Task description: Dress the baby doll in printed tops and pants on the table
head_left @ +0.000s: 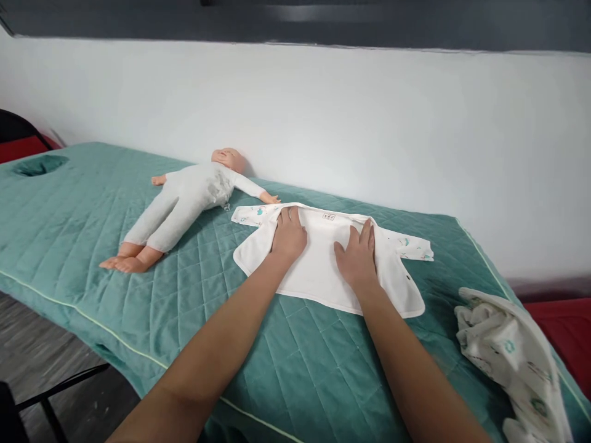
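Observation:
A white baby shirt [318, 258] lies opened out on the green quilted bed cover, its plain inside facing up and its printed sleeves spread to both sides. My left hand [289, 235] rests flat on the shirt's left part near the neckline, fingers stretched out. On the right part, my right hand [357, 257] lies with its fingers extended and thumb apart. Neither hand grips anything that I can see. A baby doll [194, 191] with a white cloth body lies on its back to the left, one of its hands close to the shirt's left sleeve.
The quilted bed cover [277, 363] has a face hole [40, 165] at its far left. Crumpled printed baby clothing [512, 351] lies at the right edge. A white wall [369, 123] runs behind the bed. Red items [563, 326] stand beyond the right side.

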Demonstrator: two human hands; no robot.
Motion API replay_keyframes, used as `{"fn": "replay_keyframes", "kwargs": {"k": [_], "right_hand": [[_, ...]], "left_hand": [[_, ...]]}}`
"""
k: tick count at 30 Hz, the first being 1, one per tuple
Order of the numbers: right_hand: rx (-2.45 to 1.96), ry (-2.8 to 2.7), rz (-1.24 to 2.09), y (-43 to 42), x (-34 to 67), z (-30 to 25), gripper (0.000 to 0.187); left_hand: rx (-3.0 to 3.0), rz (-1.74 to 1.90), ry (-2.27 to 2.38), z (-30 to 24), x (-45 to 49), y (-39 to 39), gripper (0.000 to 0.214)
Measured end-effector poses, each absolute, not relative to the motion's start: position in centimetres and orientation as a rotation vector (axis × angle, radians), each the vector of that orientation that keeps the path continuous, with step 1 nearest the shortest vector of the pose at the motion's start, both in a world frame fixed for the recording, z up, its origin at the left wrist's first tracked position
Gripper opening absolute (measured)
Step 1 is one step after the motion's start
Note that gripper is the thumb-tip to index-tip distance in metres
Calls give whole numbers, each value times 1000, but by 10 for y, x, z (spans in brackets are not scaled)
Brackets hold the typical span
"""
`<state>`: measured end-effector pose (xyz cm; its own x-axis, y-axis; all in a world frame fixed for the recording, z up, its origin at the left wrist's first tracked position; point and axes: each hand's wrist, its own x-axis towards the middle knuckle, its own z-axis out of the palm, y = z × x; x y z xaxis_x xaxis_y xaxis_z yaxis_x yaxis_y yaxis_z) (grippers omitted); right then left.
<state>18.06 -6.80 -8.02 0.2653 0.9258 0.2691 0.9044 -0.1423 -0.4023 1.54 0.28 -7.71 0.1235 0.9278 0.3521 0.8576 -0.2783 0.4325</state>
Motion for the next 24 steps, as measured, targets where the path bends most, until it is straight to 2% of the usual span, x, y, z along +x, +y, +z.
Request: {"fn": "replay_keyframes", "kwargs": {"k": [5, 18, 24], "right_hand": [[-2033, -1617, -12, -68, 183, -84, 52], [-1996, -1560, -200, -69, 185, -86, 38], [-2055, -1646, -168, -73, 178, -80, 33]], "left_hand": [[2290, 912, 1784, -78, 15, 7, 56], [2411, 708, 1712, -77, 15, 1, 60], [2443, 625, 1709, -76, 16, 1, 36]]}}
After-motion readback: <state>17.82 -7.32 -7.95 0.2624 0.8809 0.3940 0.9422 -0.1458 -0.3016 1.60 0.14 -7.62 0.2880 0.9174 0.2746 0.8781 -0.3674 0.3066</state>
